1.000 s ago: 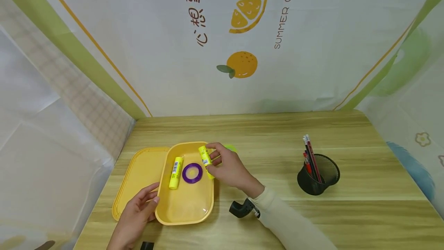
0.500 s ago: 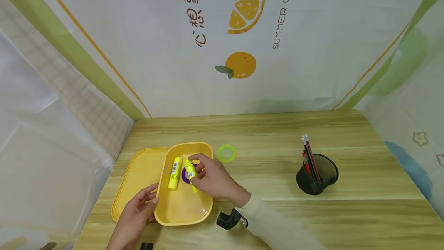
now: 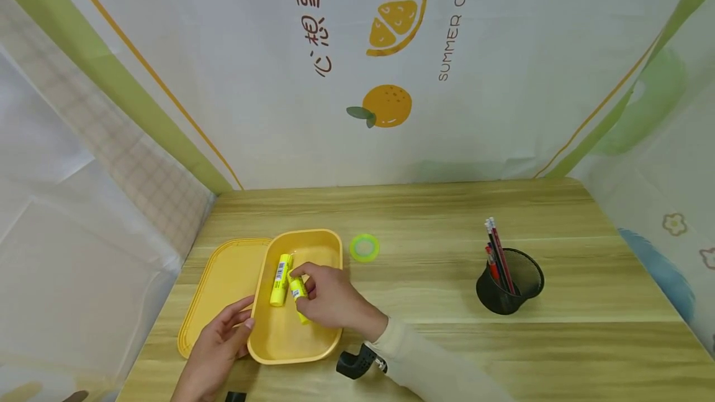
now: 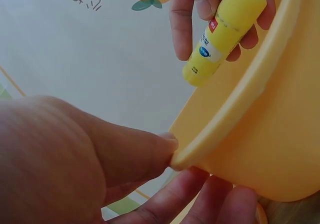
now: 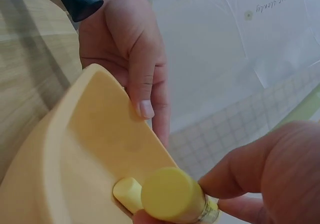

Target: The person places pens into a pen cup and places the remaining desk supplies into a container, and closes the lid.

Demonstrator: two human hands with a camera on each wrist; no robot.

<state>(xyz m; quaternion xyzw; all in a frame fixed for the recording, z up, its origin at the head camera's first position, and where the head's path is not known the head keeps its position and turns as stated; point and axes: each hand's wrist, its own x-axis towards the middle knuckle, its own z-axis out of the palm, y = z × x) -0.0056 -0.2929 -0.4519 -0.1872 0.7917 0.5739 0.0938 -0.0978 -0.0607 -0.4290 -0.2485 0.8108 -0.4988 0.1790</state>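
My right hand (image 3: pixel 329 296) pinches a yellow glue stick (image 3: pixel 298 291) between thumb and fingers, over the inside of a yellow plastic box (image 3: pixel 287 347). The left wrist view shows the label on this held glue stick (image 4: pixel 225 33). A second yellow glue stick (image 3: pixel 281 280) lies in the box by its left side, just left of the held one. My left hand (image 3: pixel 218 343) grips the box's left side, thumb at the rim and fingers against the outer wall. The purple ring inside the box is hidden behind my right hand.
A yellow lid (image 3: pixel 223 290) lies left of the box, partly under it. A green ring (image 3: pixel 365 247) lies on the wooden table (image 3: pixel 424 234) beyond the box's right side. Further right stands a black mesh pen cup (image 3: pixel 505 293) with several pencils (image 3: pixel 499 256).
My right hand has carried the glue stick from the box's right side leftward and nearer, close to the other glue stick. It now covers the purple ring. My left hand stays at the box.
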